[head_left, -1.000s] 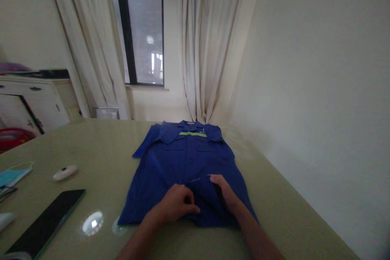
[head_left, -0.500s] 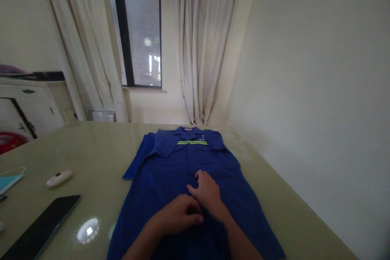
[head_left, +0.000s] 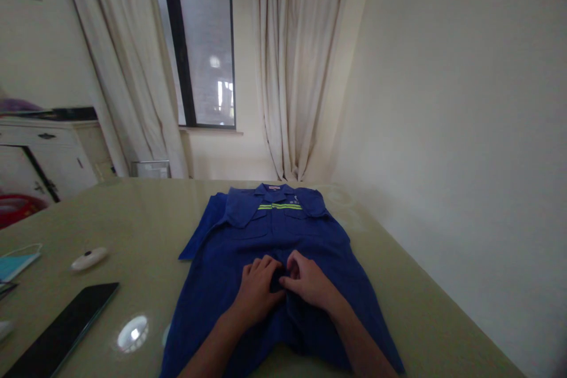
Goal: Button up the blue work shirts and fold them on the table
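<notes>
A blue work jacket [head_left: 261,239] with a yellow-green stripe across the chest lies spread front side up, its collar at the far end. My left hand [head_left: 259,289] rests on the lower front, fingers curled and thumb closed toward them on the cloth by the front edge. Beside it, my right hand [head_left: 308,277] pinches the other side of the front opening with thumb and fingertips. The cloth between both hands is drawn up in folds. Whatever small piece lies under the fingertips is hidden.
The jacket is on a glossy greenish table [head_left: 146,218]. To the left are a black phone [head_left: 62,328], a white oval object [head_left: 89,258] and a blue face mask [head_left: 18,266]. A wall [head_left: 465,159] runs along the right side; curtains [head_left: 292,71] hang behind.
My left hand has moved forward and closed on the cloth next to my right hand, which has closed into a pinch. The jacket's near hem has lifted and drawn in, baring some table.
</notes>
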Tool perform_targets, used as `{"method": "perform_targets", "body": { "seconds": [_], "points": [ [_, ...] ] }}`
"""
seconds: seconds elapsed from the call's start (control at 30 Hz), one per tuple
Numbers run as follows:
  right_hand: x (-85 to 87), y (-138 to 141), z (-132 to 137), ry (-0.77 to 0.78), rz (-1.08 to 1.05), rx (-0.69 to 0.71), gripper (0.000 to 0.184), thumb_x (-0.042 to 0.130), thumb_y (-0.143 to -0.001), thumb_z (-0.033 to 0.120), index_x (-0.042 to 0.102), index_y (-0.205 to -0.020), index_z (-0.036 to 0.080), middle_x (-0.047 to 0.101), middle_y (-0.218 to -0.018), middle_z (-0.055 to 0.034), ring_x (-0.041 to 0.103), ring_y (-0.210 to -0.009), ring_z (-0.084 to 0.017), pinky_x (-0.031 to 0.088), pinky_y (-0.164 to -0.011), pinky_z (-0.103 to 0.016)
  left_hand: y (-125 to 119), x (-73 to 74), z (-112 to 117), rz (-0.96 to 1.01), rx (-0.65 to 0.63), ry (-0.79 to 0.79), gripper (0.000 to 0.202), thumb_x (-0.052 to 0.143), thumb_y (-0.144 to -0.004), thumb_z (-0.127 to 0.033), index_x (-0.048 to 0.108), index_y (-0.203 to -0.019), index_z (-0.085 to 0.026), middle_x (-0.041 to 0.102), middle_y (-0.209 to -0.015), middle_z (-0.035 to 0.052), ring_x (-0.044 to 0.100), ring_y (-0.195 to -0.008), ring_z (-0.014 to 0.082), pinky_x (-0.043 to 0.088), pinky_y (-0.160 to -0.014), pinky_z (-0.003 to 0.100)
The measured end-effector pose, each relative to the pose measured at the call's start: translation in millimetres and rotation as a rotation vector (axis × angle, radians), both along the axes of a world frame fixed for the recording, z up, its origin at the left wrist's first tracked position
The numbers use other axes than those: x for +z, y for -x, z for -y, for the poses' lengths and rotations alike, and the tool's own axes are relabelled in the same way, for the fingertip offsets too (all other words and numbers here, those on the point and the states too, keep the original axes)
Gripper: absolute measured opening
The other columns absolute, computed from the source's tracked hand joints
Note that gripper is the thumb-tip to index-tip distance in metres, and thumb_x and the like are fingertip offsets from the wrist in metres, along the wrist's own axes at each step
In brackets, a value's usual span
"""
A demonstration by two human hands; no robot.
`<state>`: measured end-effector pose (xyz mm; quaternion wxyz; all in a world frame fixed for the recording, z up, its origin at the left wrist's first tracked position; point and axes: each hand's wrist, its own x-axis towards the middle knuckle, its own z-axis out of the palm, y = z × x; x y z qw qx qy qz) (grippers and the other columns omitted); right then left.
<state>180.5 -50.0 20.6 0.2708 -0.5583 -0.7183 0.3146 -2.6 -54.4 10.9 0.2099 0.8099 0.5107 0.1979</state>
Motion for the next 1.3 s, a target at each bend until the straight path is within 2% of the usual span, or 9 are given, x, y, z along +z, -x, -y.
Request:
{"method": "perform_targets", "body": {
  "seconds": [0.13, 0.27, 0.4, 0.53, 0.67, 0.83, 1.03, 1.17, 1.3],
  "points": [
    [-6.1, 1, -3, -0.060, -0.010, -0.031, 0.032, 0.061, -0.064, 0.004, 0.053, -0.088, 0.023, 0.058, -0.069, 0.0072, 0.054, -0.063, -0.012, 0.033, -0.059, -0.022, 3, -0.3, -25, -0.019, 0.046, 0.058, 0.056, 0.071, -0.077, -0.039, 0.060, -0.132, -0.032, 0.060, -0.132, 0.0057, 0.051, -0.122, 0.0320, 0.035, -0.098, 0.048],
    [-10.7, -1, -14, 0.004, -0.289, -0.048, 0.025, 0.056, -0.064, 0.009, 0.053, -0.084, 0.023, 0.054, -0.068, 0.0067, 0.051, -0.062, -0.012, 0.034, -0.059, -0.023, 5, -7.9, -28, 0.037, 0.059, 0.013, 0.035, 0.067, -0.081, -0.031, 0.068, -0.116, -0.031, 0.063, -0.122, 0.0039, 0.055, -0.116, 0.0288, 0.036, -0.097, 0.047],
    [-14.0, 2, -22, 0.184, -0.604, -0.043, 0.019, 0.055, -0.063, 0.017, 0.050, -0.080, 0.023, 0.052, -0.064, 0.0078, 0.045, -0.054, -0.010, 0.031, -0.053, -0.021, 7, -13.2, -18, 0.204, 0.011, -0.111, 0.039, 0.060, -0.080, -0.014, 0.067, -0.116, -0.028, 0.060, -0.125, 0.0057, 0.053, -0.116, 0.0258, 0.042, -0.097, 0.041],
    [-13.2, 8, -20, 0.224, -0.784, -0.094, 0.017, 0.054, -0.064, 0.023, 0.050, -0.081, 0.023, 0.052, -0.063, 0.0083, 0.042, -0.048, -0.009, 0.034, -0.048, -0.021, 5, -6.9, -13, 0.357, -0.044, -0.162, 0.034, 0.055, -0.076, -0.007, 0.068, -0.101, -0.025, 0.060, -0.126, 0.0070, 0.051, -0.117, 0.0259, 0.043, -0.102, 0.040],
    [-5.5, 13, -11, 0.048, -0.569, -0.131, 0.010, 0.059, -0.074, 0.027, 0.056, -0.082, 0.022, 0.056, -0.069, 0.0046, 0.052, -0.060, -0.012, 0.042, -0.055, -0.023, 3, -4.1, -14, 0.395, -0.081, -0.102, 0.022, 0.055, -0.078, -0.010, 0.067, -0.091, -0.023, 0.067, -0.110, 0.0065, 0.055, -0.108, 0.0256, 0.046, -0.095, 0.038],
    [1.4, 19, 2, -0.172, -0.264, -0.122, 0.030, 0.076, -0.074, 0.031, 0.059, -0.098, 0.023, 0.064, -0.090, -0.0001, 0.060, -0.082, -0.018, 0.048, -0.074, -0.028, 5, -12.9, -16, 0.383, -0.112, -0.043, 0.043, 0.045, -0.083, -0.008, 0.066, -0.116, -0.027, 0.070, -0.110, 0.0047, 0.061, -0.101, 0.0224, 0.047, -0.091, 0.035],
    [2.9, 23, 10, -0.204, -0.113, -0.066, 0.049, 0.060, -0.079, 0.014, 0.054, -0.126, 0.026, 0.070, -0.101, -0.0021, 0.067, -0.091, -0.020, 0.049, -0.083, -0.030, 2, -12.2, -15, 0.361, -0.101, -0.054, 0.032, 0.051, -0.084, -0.012, 0.066, -0.108, -0.027, 0.073, -0.108, 0.0021, 0.063, -0.100, 0.0211, 0.041, -0.099, 0.037],
    [10.5, 23, 12, -0.240, -0.078, 0.021, 0.039, 0.053, -0.080, 0.009, 0.064, -0.114, 0.026, 0.071, -0.104, -0.0020, 0.066, -0.099, -0.019, 0.047, -0.089, -0.028, 0, -9.7, -13, 0.275, 0.029, -0.064, 0.014, 0.057, -0.080, -0.016, 0.065, -0.090, -0.023, 0.071, -0.092, 0.0033, 0.061, -0.090, 0.0233, 0.043, -0.082, 0.034],
    [11.5, 14, 4, -0.159, -0.140, 0.026, 0.021, 0.050, -0.091, 0.020, 0.070, -0.095, 0.023, 0.074, -0.093, -0.0024, 0.068, -0.090, -0.019, 0.049, -0.083, -0.029, 1, -5.8, -12, 0.216, 0.023, -0.105, 0.015, 0.056, -0.084, -0.018, 0.069, -0.091, -0.022, 0.072, -0.094, 0.0049, 0.061, -0.093, 0.0257, 0.041, -0.085, 0.037]
  ]
}}
